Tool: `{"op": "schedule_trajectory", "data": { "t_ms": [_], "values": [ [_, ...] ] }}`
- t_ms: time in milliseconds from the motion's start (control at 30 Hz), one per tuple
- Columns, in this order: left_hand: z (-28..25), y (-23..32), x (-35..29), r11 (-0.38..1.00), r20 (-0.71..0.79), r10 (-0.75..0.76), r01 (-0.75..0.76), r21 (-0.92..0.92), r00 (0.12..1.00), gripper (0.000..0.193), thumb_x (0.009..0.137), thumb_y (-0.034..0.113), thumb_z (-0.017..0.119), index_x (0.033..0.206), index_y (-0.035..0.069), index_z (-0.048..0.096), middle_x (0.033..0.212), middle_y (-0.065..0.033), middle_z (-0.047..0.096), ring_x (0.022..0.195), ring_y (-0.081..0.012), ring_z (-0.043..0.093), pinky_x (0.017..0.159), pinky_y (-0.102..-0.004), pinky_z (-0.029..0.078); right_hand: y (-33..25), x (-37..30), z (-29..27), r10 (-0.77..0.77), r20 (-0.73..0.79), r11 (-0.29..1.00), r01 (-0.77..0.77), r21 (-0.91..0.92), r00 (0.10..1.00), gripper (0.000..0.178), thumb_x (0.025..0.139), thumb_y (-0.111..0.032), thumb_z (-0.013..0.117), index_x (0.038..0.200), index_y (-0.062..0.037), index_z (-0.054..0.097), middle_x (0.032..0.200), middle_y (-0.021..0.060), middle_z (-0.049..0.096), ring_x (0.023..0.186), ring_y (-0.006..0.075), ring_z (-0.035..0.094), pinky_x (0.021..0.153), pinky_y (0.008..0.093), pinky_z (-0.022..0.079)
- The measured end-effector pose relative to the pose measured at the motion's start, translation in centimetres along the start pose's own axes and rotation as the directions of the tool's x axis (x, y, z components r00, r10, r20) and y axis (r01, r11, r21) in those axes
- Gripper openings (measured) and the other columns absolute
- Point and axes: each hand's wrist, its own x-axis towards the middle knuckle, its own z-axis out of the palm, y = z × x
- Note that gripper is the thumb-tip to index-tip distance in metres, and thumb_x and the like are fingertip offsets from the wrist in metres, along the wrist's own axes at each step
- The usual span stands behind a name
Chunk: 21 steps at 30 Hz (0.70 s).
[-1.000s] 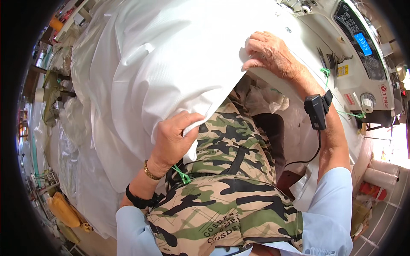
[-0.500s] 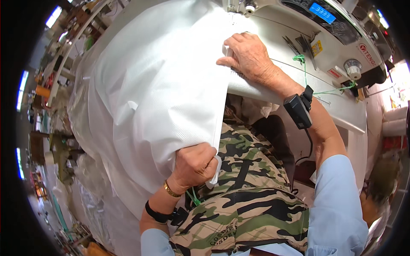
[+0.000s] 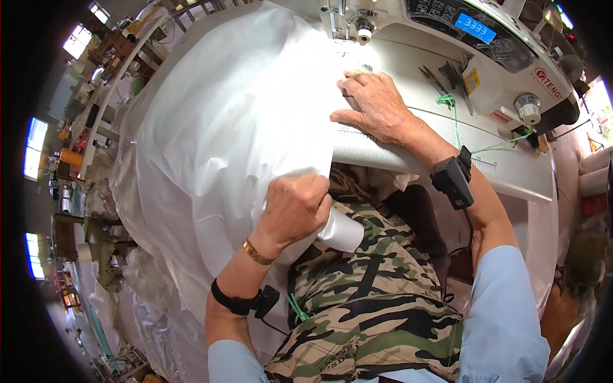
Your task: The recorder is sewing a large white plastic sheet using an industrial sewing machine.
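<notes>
A large sheet of white woven fabric (image 3: 217,121) spreads over the left of the sewing machine bed and hangs toward my lap. My left hand (image 3: 292,207) is closed around its near right edge, and a folded end of the cloth sticks out past the fist. By the brightly lit needle area of the sewing machine (image 3: 440,45), my right hand (image 3: 375,105) lies at the fabric's edge. Its fingers are stretched forward and the thumb is apart, resting on the cloth edge. The fingertips are just in front of the presser foot area, which glare partly hides.
Scissors (image 3: 435,81) and other dark tools lie on the bed, beside green string (image 3: 447,100) tied to the machine. A lit blue display (image 3: 476,27) and a round knob (image 3: 528,108) sit on the machine. Crumpled clear plastic (image 3: 143,274) is at the left.
My left hand has moved up toward the machine with its grip on the fabric edge, and the cloth's end now folds outward. My right hand has shifted slightly down and stretched out more.
</notes>
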Motion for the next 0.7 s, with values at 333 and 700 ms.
{"op": "schedule_trajectory", "data": {
  "t_ms": [333,700],
  "values": [
    [0.9,-2.2,7.8,0.982,0.053,-0.069,0.059,0.179,0.996,0.016,0.072,0.009,0.058,0.058,0.001,0.057,0.057,-0.0187,0.058,0.054,-0.0361,0.059,0.055,-0.0449,0.048,0.2,0.4,-0.9,0.071,0.186,0.996,-0.081,0.046,0.980,0.077,0.084,-0.062,0.058,0.131,-0.0004,0.054,0.138,0.0243,0.048,0.130,0.0366,0.043,0.110,0.0472,0.028],
    [1.4,-5.0,12.6,0.965,-0.109,-0.168,0.186,0.186,0.980,0.017,0.072,0.013,0.061,0.064,-0.002,0.067,0.061,-0.0201,0.061,0.059,-0.0361,0.062,0.063,-0.0415,0.053,-0.1,0.8,-0.8,0.100,0.120,0.991,-0.109,0.076,0.988,0.055,0.091,-0.035,0.056,0.134,0.0000,0.051,0.134,0.0218,0.052,0.128,0.0324,0.045,0.108,0.0462,0.030]
  ]
}}
